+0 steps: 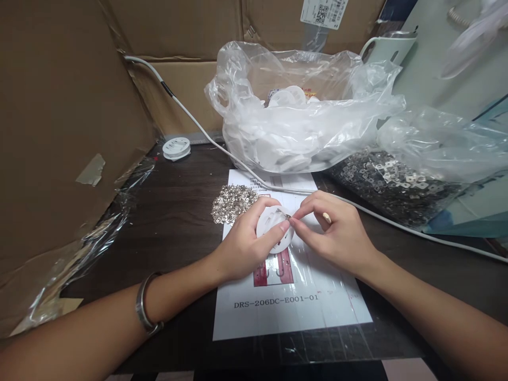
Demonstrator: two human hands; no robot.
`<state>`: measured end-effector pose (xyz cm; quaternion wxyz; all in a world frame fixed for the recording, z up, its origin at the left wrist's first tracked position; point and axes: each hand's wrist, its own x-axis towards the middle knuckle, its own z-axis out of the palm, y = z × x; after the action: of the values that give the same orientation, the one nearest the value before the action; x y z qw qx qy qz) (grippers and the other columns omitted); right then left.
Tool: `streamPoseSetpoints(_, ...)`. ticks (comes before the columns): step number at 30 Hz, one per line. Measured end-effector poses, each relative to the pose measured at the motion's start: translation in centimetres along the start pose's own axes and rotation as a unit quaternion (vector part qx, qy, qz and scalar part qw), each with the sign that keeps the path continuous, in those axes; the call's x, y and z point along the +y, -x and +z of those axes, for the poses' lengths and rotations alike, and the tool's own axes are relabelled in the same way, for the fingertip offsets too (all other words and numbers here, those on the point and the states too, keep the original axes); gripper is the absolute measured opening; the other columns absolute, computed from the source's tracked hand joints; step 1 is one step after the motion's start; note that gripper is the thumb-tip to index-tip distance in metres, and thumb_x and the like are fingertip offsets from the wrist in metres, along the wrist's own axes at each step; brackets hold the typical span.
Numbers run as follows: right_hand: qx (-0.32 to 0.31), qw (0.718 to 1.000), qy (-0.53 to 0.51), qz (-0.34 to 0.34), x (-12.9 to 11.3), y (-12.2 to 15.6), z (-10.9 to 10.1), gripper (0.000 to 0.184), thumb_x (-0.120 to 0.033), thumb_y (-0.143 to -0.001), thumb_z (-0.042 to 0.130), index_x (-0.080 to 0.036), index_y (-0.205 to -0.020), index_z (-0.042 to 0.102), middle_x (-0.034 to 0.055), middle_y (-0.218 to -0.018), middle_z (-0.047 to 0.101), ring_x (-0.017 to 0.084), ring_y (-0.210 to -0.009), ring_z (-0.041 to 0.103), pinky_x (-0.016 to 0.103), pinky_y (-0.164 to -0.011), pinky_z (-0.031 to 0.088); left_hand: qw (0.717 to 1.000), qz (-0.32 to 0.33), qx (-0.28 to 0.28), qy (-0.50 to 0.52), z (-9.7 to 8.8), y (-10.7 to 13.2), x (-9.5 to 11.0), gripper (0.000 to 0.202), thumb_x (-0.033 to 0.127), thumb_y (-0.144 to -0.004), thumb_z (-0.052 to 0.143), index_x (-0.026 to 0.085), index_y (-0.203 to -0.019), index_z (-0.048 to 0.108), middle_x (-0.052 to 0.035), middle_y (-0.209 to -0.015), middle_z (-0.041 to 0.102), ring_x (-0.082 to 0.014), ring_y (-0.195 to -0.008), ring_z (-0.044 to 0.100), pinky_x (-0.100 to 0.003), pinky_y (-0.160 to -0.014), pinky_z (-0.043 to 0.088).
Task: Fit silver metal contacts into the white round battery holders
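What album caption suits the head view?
Left hand holds a white disc; right hand pinches a small metal piece at its rim, above a printed sheet.

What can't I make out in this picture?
All in the head view:
Small metallic piece: exact shape; tiny, partly covered by the right hand.
White disc: underside, facing away; part of its rim, behind the left hand.
Printed sheet: part of its picture, under the disc.
Plastic bag: lower contents, blurred by cloudy folds.
White cable: right end, cut off by the edge.

A round white disc [270, 218], dark-marked face upward, has a small metal piece [288, 216] at its right edge.
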<state>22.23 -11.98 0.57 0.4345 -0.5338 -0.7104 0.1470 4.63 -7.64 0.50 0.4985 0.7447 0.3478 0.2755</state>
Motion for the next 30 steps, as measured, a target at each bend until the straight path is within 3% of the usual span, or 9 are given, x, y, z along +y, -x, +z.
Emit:
streamPoseSetpoints(4, 0.005, 1.0, -0.003, -0.014, 0.09, 0.02, -0.06, 0.007, -0.016, -0.079, 0.063, -0.017, -0.072, 0.064, 0.0023, -0.074, 0.061, 0.014, -0.068, 0.056, 0.027, -0.061, 0.041, 1.0, -0.012, 0.008, 0.016, 0.03, -0.07, -0.02, 0.017, 0.036, -0.091, 0.051, 0.02, -0.097, 0.05, -0.0001, -0.087, 0.055, -0.0141, -0.077, 0.053, -0.026, -0.069, 0.044)
streamPoseSetpoints(11, -0.003, 1.0, -0.009, 0.004, 0.09, 0.04, -0.06, 0.007, -0.015, -0.08, 0.063, -0.016, -0.073, 0.065, 0.0014, -0.075, 0.061, 0.011, -0.064, 0.051, 0.025, -0.06, 0.038, 0.989, -0.076, -0.009, 0.125, 0.07, -0.05, 0.03, 0.02, 0.04, -0.09, 0.053, 0.022, -0.099, 0.049, 0.0034, -0.074, 0.052, -0.006, -0.048, 0.047, -0.015, -0.037, 0.038)
streamPoseSetpoints(19, -0.016, 0.99, -0.078, 0.12, 0.14, -0.16, -0.11, 0.012, -0.024, -0.08, 0.064, -0.016, -0.071, 0.063, 0.0004, -0.074, 0.061, 0.008, -0.054, 0.042, 0.024, -0.049, 0.031, 0.978, -0.096, -0.015, 0.187, 0.22, -0.08, -0.47, 0.023, 0.045, -0.092, 0.049, 0.022, -0.095, 0.048, 0.0069, -0.057, 0.052, -0.0038, -0.039, 0.045, -0.011, -0.035, 0.038)
streamPoseSetpoints(30, -0.027, 0.986, -0.087, 0.143, 0.16, -0.18, 0.05, 0.013, -0.026, -0.08, 0.064, -0.016, -0.071, 0.064, 0.0016, -0.075, 0.062, 0.01, -0.06, 0.048, 0.024, -0.048, 0.032, 0.978, -0.096, -0.013, 0.185, 0.22, -0.11, -0.72, 0.023, 0.046, -0.093, 0.049, 0.022, -0.095, 0.049, 0.0066, -0.056, 0.053, -0.0044, -0.037, 0.046, -0.012, -0.034, 0.037)
